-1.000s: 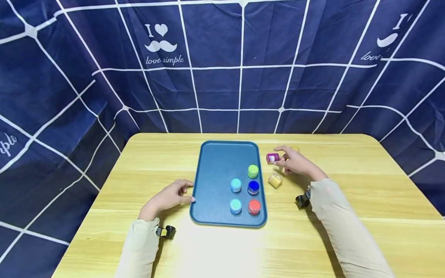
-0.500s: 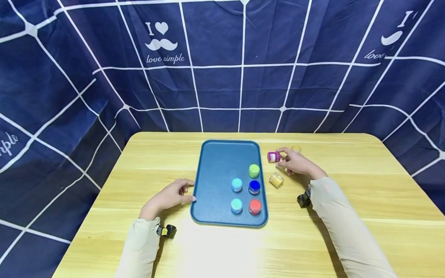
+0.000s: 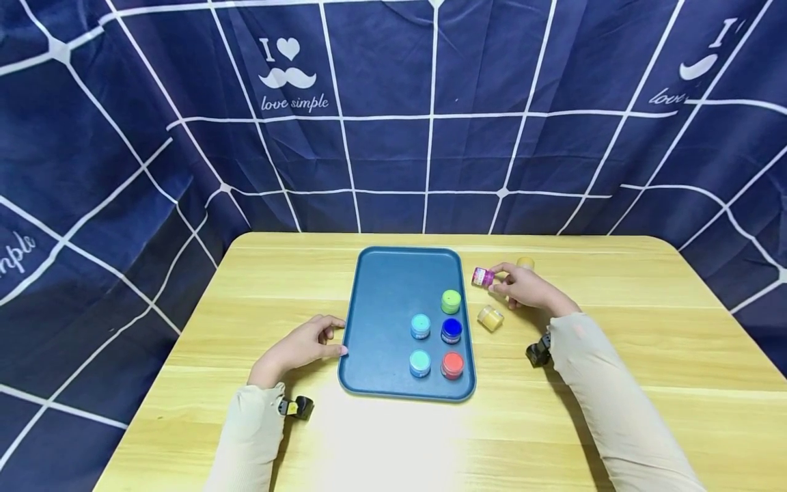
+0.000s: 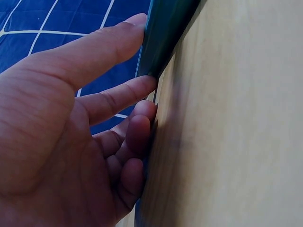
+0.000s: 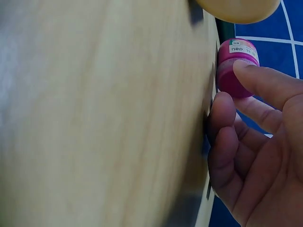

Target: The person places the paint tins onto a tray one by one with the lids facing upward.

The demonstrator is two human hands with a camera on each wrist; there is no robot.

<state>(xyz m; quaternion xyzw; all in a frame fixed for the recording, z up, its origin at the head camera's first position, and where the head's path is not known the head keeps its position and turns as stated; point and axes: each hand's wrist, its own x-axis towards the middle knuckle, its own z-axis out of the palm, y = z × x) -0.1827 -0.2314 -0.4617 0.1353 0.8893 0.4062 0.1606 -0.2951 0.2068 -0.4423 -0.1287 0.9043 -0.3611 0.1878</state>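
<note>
A magenta paint jar point(image 3: 482, 277) lies on its side just right of the blue tray point(image 3: 381, 287). My right hand point(image 3: 522, 284) pinches its near end between thumb and index finger; in the right wrist view the thumb lies over the magenta jar point(image 5: 234, 85), whose label faces up. At the tray's left edge my left hand point(image 3: 305, 345) touches the outer rim with thumb and index fingertips, spread apart along it. In the left wrist view the other fingers of that left hand point(image 4: 71, 123) curl loosely beside the tray's wall point(image 4: 165, 33).
On the tray stand a green jar point(image 3: 451, 301), a dark blue jar point(image 3: 451, 331), a red jar point(image 3: 452, 365) and two light blue jars point(image 3: 421, 326). A yellow jar point(image 3: 490, 318) lies below my right hand, and another yellow jar point(image 3: 525, 263) sits behind it.
My right fingers have drawn back slightly to the magenta jar's right end, and the jar has turned a little, its label shifting. The left hand stays at the tray's edge.
</note>
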